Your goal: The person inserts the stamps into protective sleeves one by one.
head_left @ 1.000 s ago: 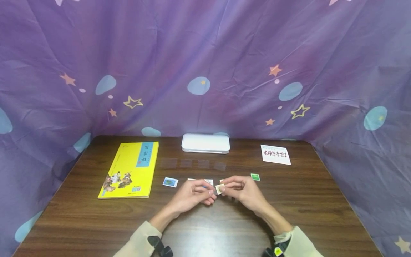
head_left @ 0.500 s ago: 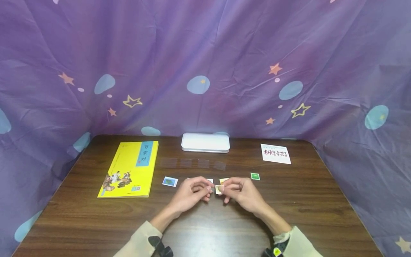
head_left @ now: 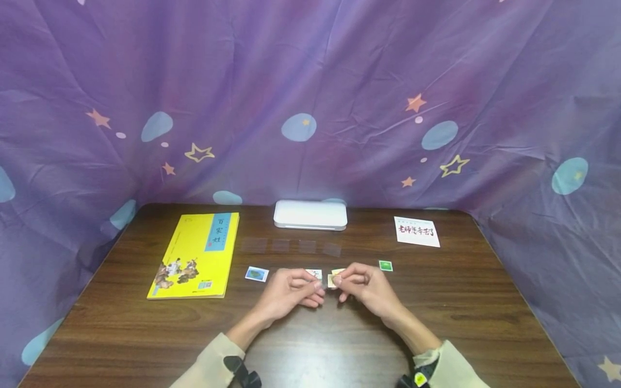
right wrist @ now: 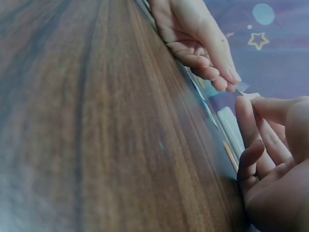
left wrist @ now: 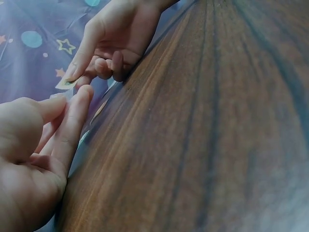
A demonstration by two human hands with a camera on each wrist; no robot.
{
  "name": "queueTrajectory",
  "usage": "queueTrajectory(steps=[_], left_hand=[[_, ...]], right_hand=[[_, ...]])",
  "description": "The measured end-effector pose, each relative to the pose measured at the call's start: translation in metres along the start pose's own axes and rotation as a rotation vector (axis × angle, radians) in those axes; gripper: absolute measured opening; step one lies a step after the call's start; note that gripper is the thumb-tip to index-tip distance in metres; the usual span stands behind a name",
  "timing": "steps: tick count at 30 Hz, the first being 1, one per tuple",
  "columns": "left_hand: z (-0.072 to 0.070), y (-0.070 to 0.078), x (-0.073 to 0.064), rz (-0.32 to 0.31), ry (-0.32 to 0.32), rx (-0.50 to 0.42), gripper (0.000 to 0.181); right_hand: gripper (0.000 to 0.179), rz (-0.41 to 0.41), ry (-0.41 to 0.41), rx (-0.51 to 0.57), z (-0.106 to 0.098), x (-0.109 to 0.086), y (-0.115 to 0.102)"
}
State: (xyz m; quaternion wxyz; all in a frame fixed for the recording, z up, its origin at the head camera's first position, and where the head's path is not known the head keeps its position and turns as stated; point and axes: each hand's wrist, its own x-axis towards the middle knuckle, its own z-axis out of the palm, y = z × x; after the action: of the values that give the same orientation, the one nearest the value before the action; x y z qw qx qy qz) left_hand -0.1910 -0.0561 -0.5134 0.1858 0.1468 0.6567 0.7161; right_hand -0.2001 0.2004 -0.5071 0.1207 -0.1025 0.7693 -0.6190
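Note:
My right hand [head_left: 366, 285] pinches a small cream-edged postage stamp [head_left: 331, 281] between thumb and forefinger, above the table. Facing it, my left hand [head_left: 291, 291] pinches a small clear plastic sleeve [right wrist: 243, 87] by thumb and fingertips. In the left wrist view the stamp [left wrist: 63, 85] overlaps the sleeve's [left wrist: 69, 93] edge. Behind the hands lie a white stamp [head_left: 315, 274], partly covered by the left hand, and a yellowish one [head_left: 338, 271], mostly hidden by the right.
A blue stamp [head_left: 256, 274] lies left of the hands, a green one [head_left: 385, 265] right. Several clear sleeves [head_left: 307, 247] form a row before a white case [head_left: 310, 215]. A yellow book [head_left: 194, 264] lies left, a white card [head_left: 417, 231] back right. A purple curtain [head_left: 301, 81] hangs behind.
Both hands keep their pinches and shift only slightly. The held stamp has risen a little in the head view, and more of the white stamp behind the left hand shows.

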Motion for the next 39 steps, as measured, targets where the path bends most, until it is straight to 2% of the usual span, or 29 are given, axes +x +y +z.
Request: queueTrajectory(steps=[6, 12, 23, 34, 39], left_hand=[[0.0005, -0.0004, 0.0008, -0.010, 0.036, 0.017, 0.026], [0.0005, -0.0018, 0.0017, 0.016, 0.065, 0.023, 0.024], [-0.0008, -0.0019, 0.0025, 0.009, 0.050, 0.023, 0.024], [-0.0007, -0.0005, 0.0017, -0.029, 0.050, 0.010, 0.024], [0.0003, -0.0004, 0.0018, -0.041, 0.057, 0.000, 0.023]], right_hand=[[0.024, 0.000, 0.043, -0.006, -0.0014, -0.0007, 0.0000], [0.025, -0.011, 0.043, -0.004, -0.0017, -0.0005, -0.0004], [0.027, 0.013, 0.032, -0.017, -0.0012, -0.0009, -0.0008], [0.022, -0.056, 0.038, -0.045, 0.0022, -0.0007, 0.0002], [0.022, -0.048, 0.042, -0.065, 0.0034, -0.0010, -0.0004]])
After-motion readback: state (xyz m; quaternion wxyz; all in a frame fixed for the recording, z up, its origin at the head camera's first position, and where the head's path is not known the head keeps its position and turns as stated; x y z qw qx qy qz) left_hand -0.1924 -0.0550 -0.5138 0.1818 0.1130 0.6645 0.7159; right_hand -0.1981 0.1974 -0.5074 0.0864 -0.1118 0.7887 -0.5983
